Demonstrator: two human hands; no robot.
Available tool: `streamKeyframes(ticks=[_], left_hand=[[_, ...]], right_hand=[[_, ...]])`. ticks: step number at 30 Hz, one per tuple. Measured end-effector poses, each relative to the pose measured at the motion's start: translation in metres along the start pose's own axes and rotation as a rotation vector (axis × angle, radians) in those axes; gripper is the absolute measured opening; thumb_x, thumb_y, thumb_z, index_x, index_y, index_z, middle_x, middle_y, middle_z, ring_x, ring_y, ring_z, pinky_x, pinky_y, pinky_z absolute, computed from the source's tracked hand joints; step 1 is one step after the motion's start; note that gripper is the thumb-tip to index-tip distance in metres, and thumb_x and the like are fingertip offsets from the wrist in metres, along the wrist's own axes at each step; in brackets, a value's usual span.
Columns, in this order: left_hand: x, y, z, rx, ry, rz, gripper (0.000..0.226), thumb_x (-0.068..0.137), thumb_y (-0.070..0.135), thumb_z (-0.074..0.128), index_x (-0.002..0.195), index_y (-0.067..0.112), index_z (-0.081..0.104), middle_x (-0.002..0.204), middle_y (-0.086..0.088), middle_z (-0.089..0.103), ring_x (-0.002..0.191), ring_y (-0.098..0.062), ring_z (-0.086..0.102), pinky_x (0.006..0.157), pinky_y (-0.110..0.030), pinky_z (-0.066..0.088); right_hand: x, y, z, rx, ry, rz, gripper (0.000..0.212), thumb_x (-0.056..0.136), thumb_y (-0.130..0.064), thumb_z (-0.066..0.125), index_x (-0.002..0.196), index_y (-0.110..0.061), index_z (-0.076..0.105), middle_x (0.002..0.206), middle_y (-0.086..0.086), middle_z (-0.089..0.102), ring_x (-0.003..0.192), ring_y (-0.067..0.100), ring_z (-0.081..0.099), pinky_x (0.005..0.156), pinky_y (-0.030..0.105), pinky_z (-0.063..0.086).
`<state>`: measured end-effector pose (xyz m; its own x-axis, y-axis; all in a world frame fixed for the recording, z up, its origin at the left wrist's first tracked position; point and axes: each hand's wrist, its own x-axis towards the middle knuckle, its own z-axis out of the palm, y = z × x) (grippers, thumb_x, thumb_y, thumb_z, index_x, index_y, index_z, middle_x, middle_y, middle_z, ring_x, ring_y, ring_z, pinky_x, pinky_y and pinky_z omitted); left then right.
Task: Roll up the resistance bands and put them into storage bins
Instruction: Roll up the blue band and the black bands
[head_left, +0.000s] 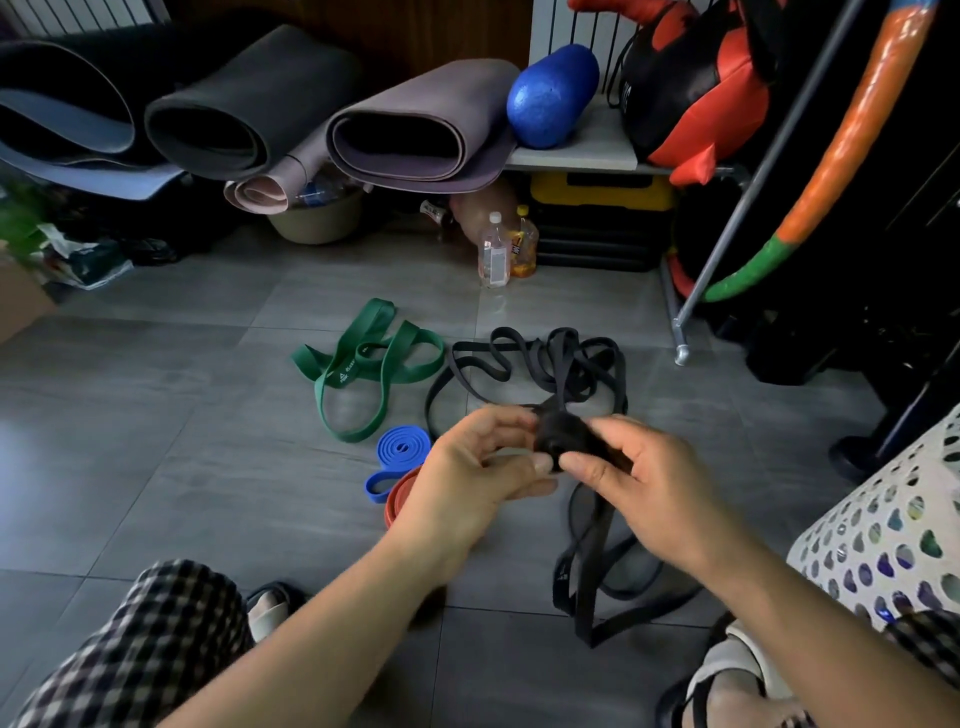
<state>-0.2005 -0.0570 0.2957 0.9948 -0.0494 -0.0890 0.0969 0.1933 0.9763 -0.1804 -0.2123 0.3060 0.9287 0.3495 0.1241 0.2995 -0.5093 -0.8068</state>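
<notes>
Pinching a half-rolled black band (558, 436) from both sides, left hand (480, 467) and right hand (641, 480) with fingers and thumbs curled onto its tight coil, up in the air above the grey tiled floor (182, 441). Below the grip, trailing down in loose loops onto the tiles between the feet. Just beyond the grip, a tangle of black bands (540, 364) lying flat; left of that, green bands (363, 364) spread open. Just left of the left hand, a coiled blue band (402, 449) against a coiled red band (397, 501), partly hidden by the wrist. Right of the right hand, a white perforated bin (883, 530). Far beyond, rolled mats (249, 104) and a blue foam roller (553, 96) on a shelf (587, 150), two bottles (498, 249) standing on the floor beneath.
</notes>
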Motion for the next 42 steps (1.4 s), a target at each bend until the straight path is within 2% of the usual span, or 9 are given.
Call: streamKeyframes(ticks=[2,4,13,17,21,24,31,36,42], left_hand=[[0.004,0.003,-0.008,0.621,-0.073,0.229,0.035,0.077,-0.002,0.066,0.105,0.018,0.065,0.095,0.004,0.062,0.082,-0.004,0.062,0.080,-0.022,0.053],[0.006,0.005,-0.011,0.841,-0.110,0.362,0.032,0.076,0.005,0.068,0.104,0.020,0.068,0.091,0.016,0.057,0.080,0.001,0.058,0.081,-0.020,0.048],[-0.001,0.015,0.001,-0.259,-0.020,0.025,0.022,0.066,0.001,0.063,0.087,0.008,0.059,0.080,-0.003,0.068,0.073,-0.015,0.068,0.067,-0.022,0.054],[-0.003,0.012,0.004,-0.451,-0.031,-0.087,0.021,0.070,-0.002,0.059,0.089,0.005,0.057,0.081,-0.006,0.067,0.075,-0.015,0.068,0.066,-0.022,0.055],[0.005,0.009,-0.012,0.601,-0.056,0.120,0.029,0.077,0.001,0.069,0.096,0.021,0.061,0.086,0.013,0.056,0.075,-0.002,0.061,0.071,-0.011,0.048],[0.005,0.006,-0.013,0.848,-0.048,0.290,0.029,0.074,0.007,0.073,0.098,0.022,0.067,0.084,0.014,0.056,0.076,-0.006,0.058,0.078,-0.021,0.049],[0.003,0.012,-0.006,-0.044,0.071,0.054,0.022,0.077,-0.007,0.062,0.087,0.012,0.060,0.084,-0.005,0.064,0.070,-0.014,0.066,0.060,-0.016,0.050],[0.001,0.007,0.001,-0.460,0.050,-0.035,0.026,0.069,0.005,0.059,0.095,0.003,0.059,0.089,-0.011,0.069,0.083,-0.018,0.069,0.069,-0.022,0.055],[0.005,0.000,-0.003,-0.484,0.021,-0.125,0.021,0.072,0.002,0.058,0.093,0.004,0.058,0.083,-0.008,0.071,0.077,-0.016,0.070,0.067,-0.023,0.056]], right_hand=[[0.002,0.005,-0.004,-0.210,-0.068,-0.057,0.023,0.084,-0.027,0.062,0.104,-0.016,0.065,0.093,-0.003,0.062,0.087,0.011,0.059,0.075,0.022,0.046],[0.002,0.005,0.000,-0.332,-0.111,-0.105,0.029,0.085,-0.032,0.060,0.108,-0.015,0.064,0.098,-0.004,0.061,0.091,0.011,0.058,0.077,0.025,0.045],[0.001,-0.009,-0.001,0.507,0.086,0.030,0.027,0.066,-0.030,0.066,0.093,-0.030,0.066,0.089,-0.012,0.069,0.088,-0.003,0.063,0.075,0.008,0.044],[0.000,-0.006,0.006,0.531,0.060,0.061,0.026,0.068,-0.029,0.064,0.094,-0.029,0.066,0.092,-0.010,0.072,0.091,0.001,0.064,0.078,0.011,0.046],[0.004,0.008,-0.006,-0.028,-0.029,0.010,0.021,0.076,-0.025,0.069,0.097,-0.026,0.068,0.088,-0.008,0.064,0.082,0.004,0.059,0.072,0.018,0.046],[0.004,0.009,0.001,-0.286,-0.040,-0.093,0.024,0.080,-0.021,0.068,0.104,-0.018,0.068,0.085,-0.013,0.056,0.082,0.005,0.055,0.070,0.015,0.042],[0.008,0.000,-0.003,0.396,0.089,0.050,0.026,0.064,-0.033,0.068,0.090,-0.029,0.066,0.091,-0.007,0.066,0.087,0.001,0.062,0.077,0.011,0.045],[0.003,-0.009,0.011,0.681,0.138,0.053,0.023,0.068,-0.020,0.066,0.090,-0.025,0.067,0.088,-0.012,0.072,0.088,0.000,0.066,0.073,0.008,0.046],[0.005,-0.002,0.008,0.458,0.044,0.096,0.022,0.072,-0.028,0.067,0.093,-0.029,0.065,0.092,-0.011,0.072,0.089,0.000,0.065,0.077,0.012,0.048]])
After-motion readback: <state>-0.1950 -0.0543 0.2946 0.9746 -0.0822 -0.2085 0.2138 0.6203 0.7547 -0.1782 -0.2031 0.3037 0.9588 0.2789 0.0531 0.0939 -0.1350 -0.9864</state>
